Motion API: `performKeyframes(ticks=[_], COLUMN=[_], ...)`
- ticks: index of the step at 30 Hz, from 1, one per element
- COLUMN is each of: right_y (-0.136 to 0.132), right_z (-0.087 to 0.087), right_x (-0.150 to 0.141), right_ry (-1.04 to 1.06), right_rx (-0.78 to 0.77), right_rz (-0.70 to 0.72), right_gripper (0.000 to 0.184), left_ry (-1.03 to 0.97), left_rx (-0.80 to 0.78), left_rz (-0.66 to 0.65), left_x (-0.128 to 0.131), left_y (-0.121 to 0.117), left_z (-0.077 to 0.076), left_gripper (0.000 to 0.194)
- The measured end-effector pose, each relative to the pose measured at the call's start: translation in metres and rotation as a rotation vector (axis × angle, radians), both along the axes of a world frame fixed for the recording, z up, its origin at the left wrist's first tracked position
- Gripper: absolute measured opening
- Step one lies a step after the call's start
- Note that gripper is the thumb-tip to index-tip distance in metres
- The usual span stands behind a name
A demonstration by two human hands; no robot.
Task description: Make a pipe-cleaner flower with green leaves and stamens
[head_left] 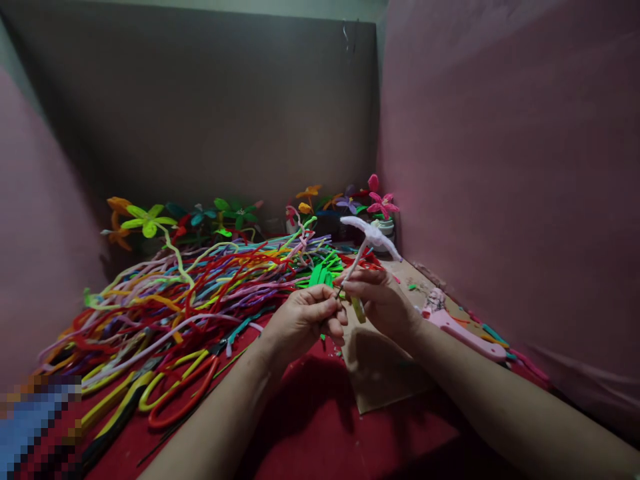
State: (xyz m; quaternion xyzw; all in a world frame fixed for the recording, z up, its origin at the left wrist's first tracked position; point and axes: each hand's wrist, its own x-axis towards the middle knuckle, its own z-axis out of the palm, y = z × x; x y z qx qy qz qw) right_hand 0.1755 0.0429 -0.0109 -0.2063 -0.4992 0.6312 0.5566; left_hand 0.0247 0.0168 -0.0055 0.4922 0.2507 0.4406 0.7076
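A white pipe-cleaner flower (373, 233) with long fuzzy petals stands up above my hands, tilted to the right on a pale stem. My right hand (380, 300) is closed round the lower part of that stem. From under its fingers hangs a small yellow-green piece (359, 309), whose kind I cannot make out. Close by on the left, my left hand (313, 313) pinches the thin dark end of the stem (341, 292). Behind the hands lies a bunch of bright green pipe cleaners (323, 275), partly hidden by them.
Many coloured pipe cleaners (200, 287) are heaped on the left. Red-and-yellow-handled scissors (185, 390) and yellow-black pliers (120, 407) lie in front. A brown board (380, 373) rests on the red cloth (310, 420). A pink-handled tool (465, 333) lies right; finished flowers (149, 220) stand behind.
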Motion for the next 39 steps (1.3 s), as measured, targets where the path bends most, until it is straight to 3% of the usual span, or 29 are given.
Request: performKeyframes(ticks=[9, 14, 18, 30, 35, 39], right_y=[-0.006, -0.007, -0.007, -0.006, -0.006, -0.005], right_z=[0.004, 0.009, 0.011, 0.012, 0.015, 0.016], right_x=[-0.001, 0.004, 0.007, 0.009, 0.011, 0.012], right_ry=[-0.013, -0.051, -0.062, -0.097, -0.219, -0.282], right_rx=[0.01, 0.141, 0.203, 0.162, 0.249, 0.292], right_rz=[0.081, 0.021, 0.055, 0.111, 0.028, -0.026], right_gripper=[0.007, 0.007, 0.014, 0.007, 0.007, 0.008], left_ry=[-0.141, -0.204, -0.245, -0.3, -0.308, -0.181], left_rx=[-0.022, -0.049, -0.078, -0.128, -0.123, -0.078], left_rz=[-0.105, -0.127, -0.184, -0.231, -0.232, -0.21], left_x=[0.003, 0.006, 0.01, 0.011, 0.007, 0.001], left_y=[-0.001, -0.005, -0.009, -0.013, -0.014, -0.012], left_z=[-0.01, -0.011, -0.009, -0.009, -0.007, 0.001], left_gripper=[0.014, 0.014, 0.014, 0.015, 0.015, 0.018])
